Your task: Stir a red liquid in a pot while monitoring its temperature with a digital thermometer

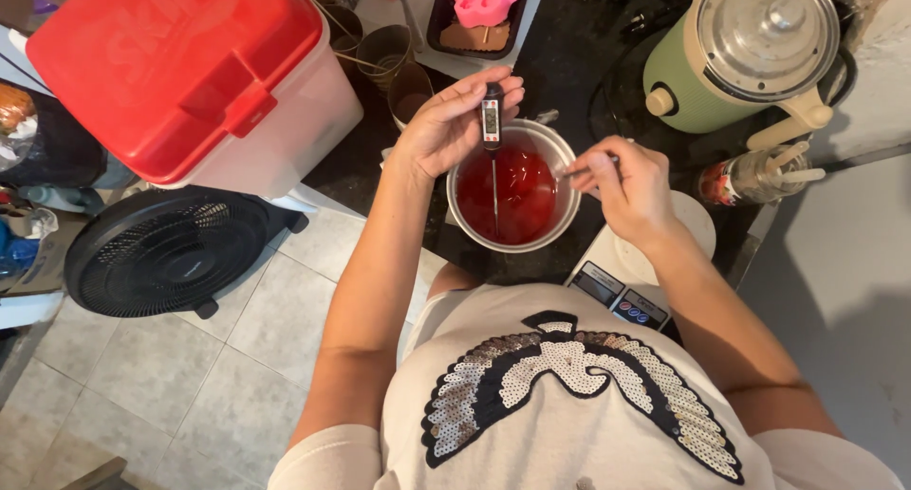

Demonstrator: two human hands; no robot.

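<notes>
metal bowl (560,153) brimming with glossy red liquid (522,191), probe thermometer (492,120) dipped in.

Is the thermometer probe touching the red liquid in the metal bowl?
Touching. The head view shows the left hand holding the thermometer, whose thin probe runs down into the red liquid inside the metal bowl.

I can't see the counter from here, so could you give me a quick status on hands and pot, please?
Left hand holds probe thermometer, tip in red liquid. Right hand grips a utensil at the metal pot rim. Nothing blocking.
</notes>
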